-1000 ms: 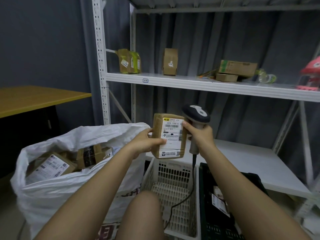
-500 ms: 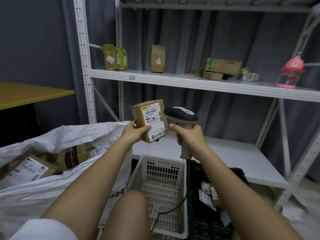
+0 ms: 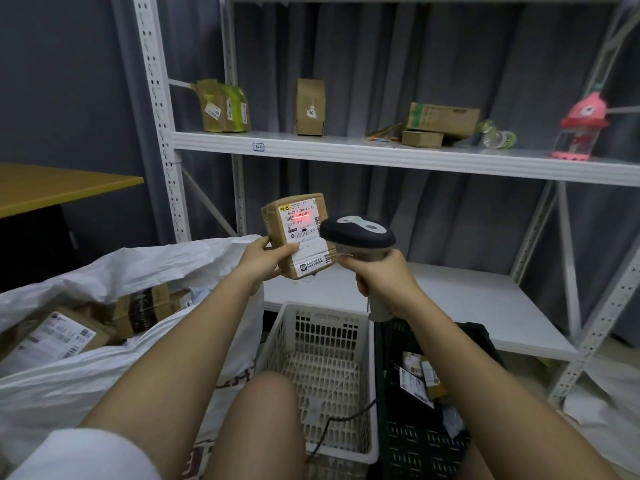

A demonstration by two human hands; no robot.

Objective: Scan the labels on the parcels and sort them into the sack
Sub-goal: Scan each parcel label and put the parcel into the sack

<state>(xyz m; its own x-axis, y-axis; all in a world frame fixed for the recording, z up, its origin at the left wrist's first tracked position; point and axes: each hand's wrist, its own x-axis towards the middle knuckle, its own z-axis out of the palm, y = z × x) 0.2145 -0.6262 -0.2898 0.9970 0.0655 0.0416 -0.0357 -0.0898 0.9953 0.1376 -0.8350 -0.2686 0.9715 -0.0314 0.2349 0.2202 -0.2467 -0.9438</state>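
The left hand [image 3: 263, 259] grips a small brown parcel [image 3: 298, 235] by its lower left edge, thumb curled over the front and fingers behind, holding it up with the white label [image 3: 304, 233] facing the camera. The top line of the label reads roughly "502D T098-41 41", with a yellow logo at its upper left corner; the barcode beneath is washed by a red glow, and the smaller print below is too fine to read. The right hand [image 3: 381, 277] is wrapped tight round the handle of a scanner [image 3: 358, 233], whose dark head sits just beside the parcel's right edge, pointing at the label; its cable [image 3: 332, 427] trails down into the white basket [image 3: 325, 344]. That basket holds little else that can be made out. To its right a black crate [image 3: 426, 441] holds a few small labelled parcels. At the left a white sack [image 3: 104, 368] stands open with several brown parcels inside, the nearest one [image 3: 55, 337] showing a white barcode label, its print blurred. On the upper shelf [image 3: 346, 152], which carries a small blue tag on its front edge, stand two taped boxes [image 3: 223, 107] with stickers, an upright carton [image 3: 310, 107], two flat boxes [image 3: 440, 124] stacked, a plastic bottle [image 3: 498, 135] lying on its side, and a pink bottle [image 3: 578, 129]. A wooden table [image 3: 52, 185] stands at the far left.
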